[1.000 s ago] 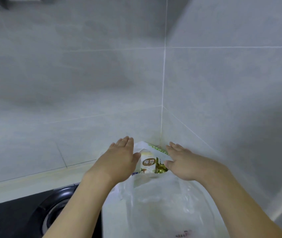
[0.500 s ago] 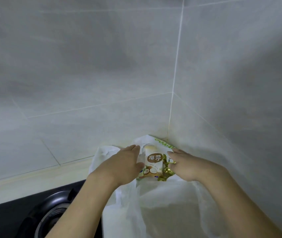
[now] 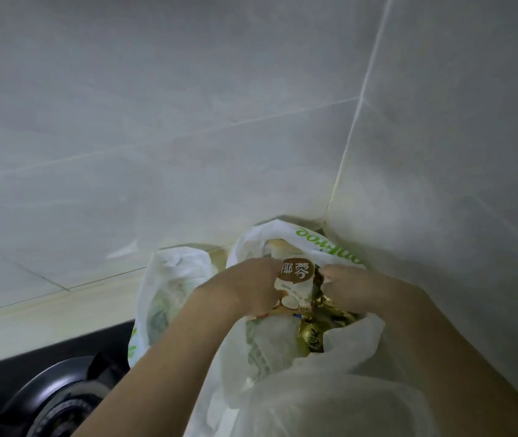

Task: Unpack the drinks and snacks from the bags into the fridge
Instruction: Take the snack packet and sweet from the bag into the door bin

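A white plastic bag with green lettering stands in the tiled corner of the counter, its mouth spread. Upright inside it is a cream and brown drink carton with a coconut picture. My left hand grips the carton's left side, thumb low on its front. My right hand is inside the bag just right of the carton, fingers curled down among gold-wrapped packs; what they hold is hidden.
A second white bag slumps to the left against the wall. A black gas hob burner sits at the bottom left. Grey tiled walls close the corner behind and to the right.
Both hands moved from the bag's rim down into it. The left hand closed round the drink carton, and the right hand's fingers curled in beside it. The camera tilted down and nearer.
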Tool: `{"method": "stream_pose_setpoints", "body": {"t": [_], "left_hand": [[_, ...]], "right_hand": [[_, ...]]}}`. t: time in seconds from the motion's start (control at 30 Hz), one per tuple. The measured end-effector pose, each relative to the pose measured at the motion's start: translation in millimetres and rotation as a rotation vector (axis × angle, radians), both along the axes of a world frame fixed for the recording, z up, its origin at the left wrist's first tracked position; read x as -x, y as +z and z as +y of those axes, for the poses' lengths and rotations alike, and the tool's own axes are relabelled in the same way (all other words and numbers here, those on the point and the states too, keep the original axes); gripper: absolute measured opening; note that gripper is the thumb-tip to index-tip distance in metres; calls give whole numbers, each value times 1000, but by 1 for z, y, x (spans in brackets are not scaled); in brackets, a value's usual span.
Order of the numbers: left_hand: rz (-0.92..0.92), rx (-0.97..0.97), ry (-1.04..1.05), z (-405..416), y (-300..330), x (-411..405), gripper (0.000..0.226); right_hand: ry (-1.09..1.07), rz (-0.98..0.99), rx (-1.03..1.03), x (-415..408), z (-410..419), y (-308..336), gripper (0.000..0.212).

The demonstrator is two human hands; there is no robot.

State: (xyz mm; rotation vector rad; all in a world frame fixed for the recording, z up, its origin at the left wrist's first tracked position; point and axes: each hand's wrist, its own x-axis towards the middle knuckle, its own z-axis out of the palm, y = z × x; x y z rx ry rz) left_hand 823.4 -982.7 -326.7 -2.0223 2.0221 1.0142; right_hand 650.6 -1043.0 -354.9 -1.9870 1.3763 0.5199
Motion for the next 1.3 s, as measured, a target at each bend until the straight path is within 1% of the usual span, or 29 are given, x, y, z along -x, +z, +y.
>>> {"method": "stream_pose_setpoints", "body": {"t": [0.1,0.2,0.3,0.4,0.47,0.57,0.7,0.8,0.9,0.97,1.17,1.23,1.3], "left_hand": [[-46,-45,-15,-29,-26,2,53],[-79,-46,-62,-53,-47,4,56],[-118,6,-90,-75,-65,4,57],[-171,89,-127,-92,-83,3,58],[-185,111,-156,-102,-94,5,60],[-186,145,-184,-112,-106,6,63],[-217,159,-213,-121,-115,11,60],[-213,157,-204,-125,-117,15,54],[-191,129,-169,-128,-113,18,42],[-201,152,-165,-122,-106,20,36],[-152,208,-179,-73,-87,26,35],[-143,245,-162,-55,-72,25,30],[-134,299,-135,-37,-55,25,22]], "right_hand": [[-46,-68,6,-2,-19,-14,41],[-86,-113,43,-1,-37,-28,48],[-112,-93,103,-1,-51,-41,52],[-109,-131,142,-2,-61,-51,54],[-104,-154,162,-2,-64,-56,56],[-96,-178,152,0,-67,-64,60],[-107,-165,132,3,-68,-72,59],[-88,-144,139,4,-67,-74,61],[-85,-140,134,5,-69,-76,63],[-74,-143,139,6,-69,-76,64],[-55,-183,135,10,-62,-68,61],[-27,-162,168,10,-53,-63,61],[13,-150,208,8,-41,-61,56]]}}
